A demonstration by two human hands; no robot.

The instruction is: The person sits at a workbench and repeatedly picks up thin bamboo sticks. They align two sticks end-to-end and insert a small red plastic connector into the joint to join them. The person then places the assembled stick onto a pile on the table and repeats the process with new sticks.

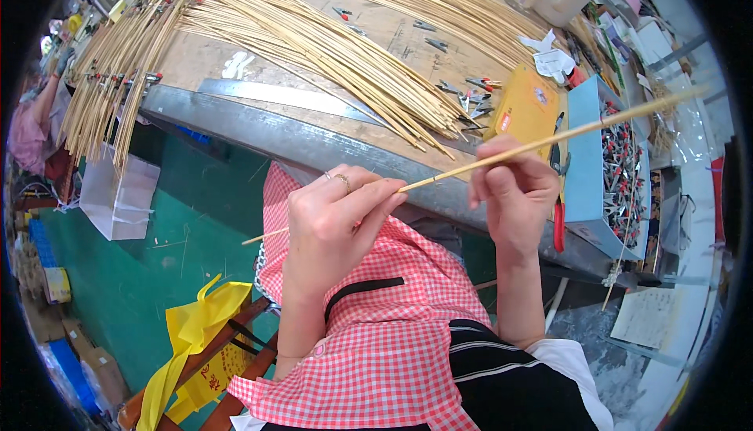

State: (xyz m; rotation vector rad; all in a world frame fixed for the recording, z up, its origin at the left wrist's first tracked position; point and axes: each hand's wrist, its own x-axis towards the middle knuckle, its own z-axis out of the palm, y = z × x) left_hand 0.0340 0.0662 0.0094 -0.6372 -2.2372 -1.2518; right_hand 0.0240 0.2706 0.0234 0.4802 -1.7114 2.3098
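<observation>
A long thin bamboo stick (565, 134) runs from lower left to upper right across both hands. My left hand (333, 223), with a ring on one finger, is closed around its lower part, and the tip pokes out to the left. My right hand (514, 192) pinches the stick further up, above the metal edge of the workbench (259, 129). Both hands hover over a red-and-white checked apron (376, 329) on my lap.
Fans of bamboo strips (314, 39) cover the bench, with small clips (471, 98) among them. A yellow box (525, 105), a blue box of clips (620, 168) and red-handled pliers (558, 223) lie at right. Green floor, a white paper bag (118, 196) and a yellow bag (196, 337) at left.
</observation>
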